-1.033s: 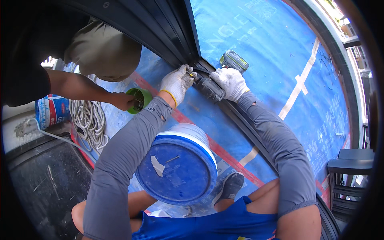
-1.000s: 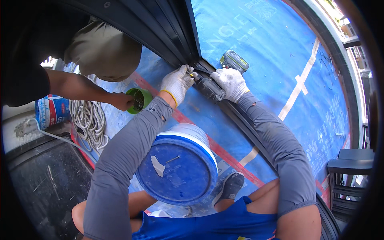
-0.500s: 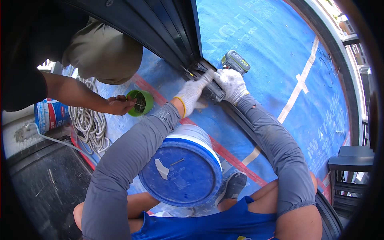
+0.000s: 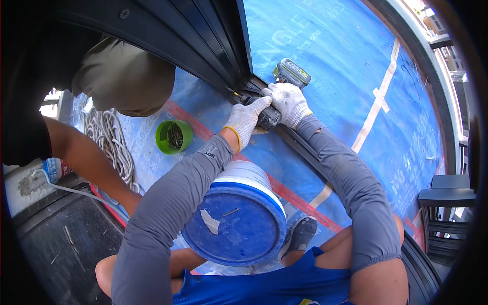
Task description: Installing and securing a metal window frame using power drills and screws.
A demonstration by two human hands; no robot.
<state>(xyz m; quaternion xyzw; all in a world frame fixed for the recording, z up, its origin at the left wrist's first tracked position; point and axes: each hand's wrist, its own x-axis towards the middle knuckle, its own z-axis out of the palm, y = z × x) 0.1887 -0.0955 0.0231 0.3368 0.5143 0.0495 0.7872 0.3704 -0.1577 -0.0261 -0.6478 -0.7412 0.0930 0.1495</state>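
I have my right hand (image 4: 288, 103), in a white work glove, wrapped tight around the grip of the cordless drill (image 4: 277, 94), whose battery end points up and away from me while its nose aims left into the foot of the dark door frame (image 4: 203, 35). My left hand (image 4: 245, 120), gloved too, lies curled over the front of the drill body, fingers closed on it and steadying it just behind the bit (image 4: 233, 92). The bit tip sits right at the corner where the frame meets the black floor track (image 4: 305, 147), so I judge the fastening at this spot to be in progress rather than finished; I cannot tell whether a screw is on the tip or how deep it sits. Near my left forearm a green cup of screws (image 4: 174, 136) stands on the blue floor sheet (image 4: 335, 56), which suggests more fixings are left. A blue bucket lid (image 4: 235, 223) sits between my knees, and another person's bare arm (image 4: 84, 157) reaches in at the left.
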